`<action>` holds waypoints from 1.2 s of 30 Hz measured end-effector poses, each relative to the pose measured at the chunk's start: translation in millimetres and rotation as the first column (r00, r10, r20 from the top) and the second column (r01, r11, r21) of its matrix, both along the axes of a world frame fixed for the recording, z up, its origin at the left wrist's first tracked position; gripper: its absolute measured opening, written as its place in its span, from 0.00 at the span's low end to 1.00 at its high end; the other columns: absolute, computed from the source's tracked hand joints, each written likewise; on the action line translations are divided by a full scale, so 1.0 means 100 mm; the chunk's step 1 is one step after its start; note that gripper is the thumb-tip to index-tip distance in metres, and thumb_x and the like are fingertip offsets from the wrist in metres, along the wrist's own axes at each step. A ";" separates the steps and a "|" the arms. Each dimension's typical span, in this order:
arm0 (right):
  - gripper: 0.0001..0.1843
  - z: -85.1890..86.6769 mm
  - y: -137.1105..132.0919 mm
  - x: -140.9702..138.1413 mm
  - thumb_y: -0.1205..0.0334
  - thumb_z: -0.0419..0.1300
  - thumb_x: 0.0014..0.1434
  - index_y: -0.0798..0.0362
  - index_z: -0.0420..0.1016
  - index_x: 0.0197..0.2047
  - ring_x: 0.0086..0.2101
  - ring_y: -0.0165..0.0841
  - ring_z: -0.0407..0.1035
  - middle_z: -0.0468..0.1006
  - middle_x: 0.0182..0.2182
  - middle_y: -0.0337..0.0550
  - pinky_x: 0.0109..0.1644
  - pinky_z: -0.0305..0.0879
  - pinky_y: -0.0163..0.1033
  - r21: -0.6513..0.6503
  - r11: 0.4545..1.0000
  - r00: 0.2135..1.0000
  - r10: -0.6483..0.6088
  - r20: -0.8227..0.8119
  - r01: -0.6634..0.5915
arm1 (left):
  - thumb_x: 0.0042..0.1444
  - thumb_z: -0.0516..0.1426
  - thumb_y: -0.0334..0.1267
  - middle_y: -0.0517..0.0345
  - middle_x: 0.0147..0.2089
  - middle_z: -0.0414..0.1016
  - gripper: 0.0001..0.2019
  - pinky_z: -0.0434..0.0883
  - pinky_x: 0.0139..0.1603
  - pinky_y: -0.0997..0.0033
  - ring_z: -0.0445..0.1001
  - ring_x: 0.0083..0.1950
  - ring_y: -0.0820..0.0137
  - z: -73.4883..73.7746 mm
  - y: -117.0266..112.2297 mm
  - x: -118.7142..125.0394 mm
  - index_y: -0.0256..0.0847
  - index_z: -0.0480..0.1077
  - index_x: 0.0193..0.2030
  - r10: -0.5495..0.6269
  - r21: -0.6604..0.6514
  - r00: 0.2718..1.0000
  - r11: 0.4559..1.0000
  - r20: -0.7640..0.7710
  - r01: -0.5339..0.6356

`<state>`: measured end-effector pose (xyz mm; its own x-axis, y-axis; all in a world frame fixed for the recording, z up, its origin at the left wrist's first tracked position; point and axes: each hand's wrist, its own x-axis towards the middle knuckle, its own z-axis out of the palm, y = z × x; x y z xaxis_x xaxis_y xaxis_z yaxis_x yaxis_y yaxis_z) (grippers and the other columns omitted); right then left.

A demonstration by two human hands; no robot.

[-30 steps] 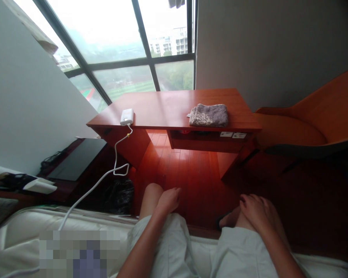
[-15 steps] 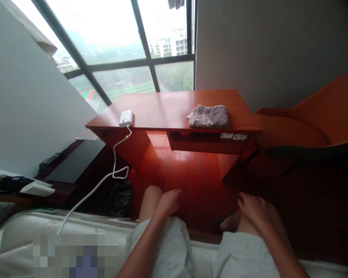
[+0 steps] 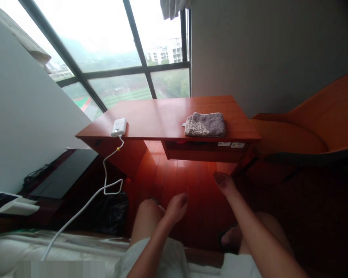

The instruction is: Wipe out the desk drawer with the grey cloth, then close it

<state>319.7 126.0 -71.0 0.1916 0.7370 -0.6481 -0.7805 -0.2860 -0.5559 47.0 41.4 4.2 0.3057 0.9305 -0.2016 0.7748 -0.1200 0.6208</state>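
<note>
The fingers of the right hand (image 3: 224,182) are spread loosely and nothing is held; the hand is stretched forward in the air, below the front edge of the desk (image 3: 168,119) and nearest to the folded grey towel (image 3: 205,124). The towel lies flat on the desk top at its right front part, untouched and well apart from the fingertips. The left hand (image 3: 176,206) is curled loosely, apparently closed on nothing, though its palm side is hidden; it rests at the left knee.

Judged from how things lie, the work is only at its start: a reach is made toward the towel, no contact is seen, and grasping and lifting are left.

A white charger box (image 3: 118,127) sits at the desk's left front edge, its white cable (image 3: 104,181) hanging down toward the bed (image 3: 26,251). An orange chair (image 3: 313,123) stands to the right.
</note>
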 end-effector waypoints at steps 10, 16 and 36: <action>0.07 0.09 0.54 -0.05 0.70 0.59 0.49 0.47 0.67 0.29 0.35 0.30 0.76 0.80 0.31 0.39 0.40 0.78 0.38 0.099 0.993 0.997 -0.061 -0.052 0.065 | 0.62 0.53 0.27 0.53 0.53 0.76 0.18 0.74 0.54 0.65 0.76 0.51 0.66 1.33 1.32 0.58 0.46 0.72 0.56 0.033 0.616 0.980 0.773 0.197 -0.150; 0.06 0.20 0.57 -0.04 0.70 0.58 0.49 0.48 0.71 0.29 0.37 0.32 0.77 0.81 0.31 0.39 0.39 0.77 0.38 0.123 0.991 0.996 -0.046 -0.082 0.055 | 0.61 0.54 0.28 0.54 0.56 0.73 0.18 0.73 0.58 0.61 0.74 0.54 0.63 1.53 1.50 0.81 0.47 0.72 0.55 -0.025 0.671 0.981 0.733 0.191 -0.112; 0.10 0.05 0.04 -0.24 0.74 0.60 0.45 0.48 0.70 0.28 0.32 0.30 0.77 0.79 0.26 0.35 0.36 0.79 0.36 0.091 0.987 0.983 -0.116 -0.143 0.129 | 0.59 0.52 0.27 0.51 0.56 0.72 0.18 0.69 0.61 0.61 0.72 0.57 0.63 1.38 1.27 0.72 0.43 0.70 0.54 -0.091 0.679 0.980 0.732 0.174 -0.053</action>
<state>296.1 129.6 -66.3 0.1990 0.7754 -0.5994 -0.8769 -0.1322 -0.4621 118.8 168.5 141.7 0.2891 0.7893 0.5418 0.6482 -0.5778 0.4960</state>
